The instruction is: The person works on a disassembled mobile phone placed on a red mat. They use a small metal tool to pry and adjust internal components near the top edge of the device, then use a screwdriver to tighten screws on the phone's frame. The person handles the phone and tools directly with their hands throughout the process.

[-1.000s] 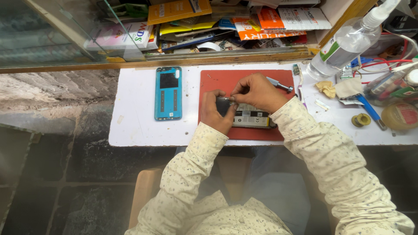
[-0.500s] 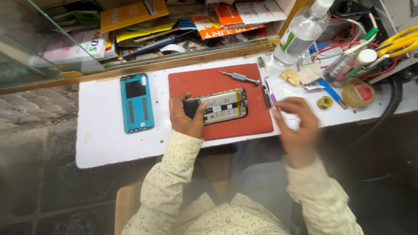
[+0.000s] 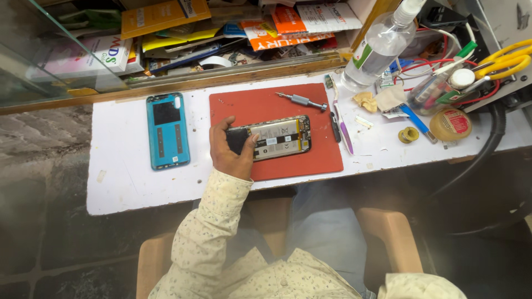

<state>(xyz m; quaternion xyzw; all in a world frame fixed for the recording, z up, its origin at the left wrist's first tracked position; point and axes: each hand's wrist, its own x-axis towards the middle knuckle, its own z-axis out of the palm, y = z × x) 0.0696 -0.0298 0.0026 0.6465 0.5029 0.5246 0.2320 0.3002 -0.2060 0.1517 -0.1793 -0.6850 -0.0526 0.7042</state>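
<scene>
Near the centre of the frame, the left hand (image 3: 231, 150) grips the left end of an opened phone (image 3: 275, 137), thumb along its near edge and fingers curled over the far edge. The phone lies flat with its back removed, battery and circuit board showing, on a red work mat (image 3: 288, 105) at the middle of the white counter (image 3: 127, 182). The right hand is out of view.

On the mat's upper edge rests a small silver screwdriver (image 3: 302, 100). Just right of the phone lie a black tool (image 3: 335, 127) and a purple-handled one (image 3: 343, 133). Left of the mat, apart from the hand, a blue phone back cover (image 3: 167, 130) lies inner side up. Toward the upper right stand a clear spray bottle (image 3: 379, 45), a small roll of yellow tape (image 3: 409, 134) and a round tin (image 3: 450, 124), among tangled wires.
</scene>
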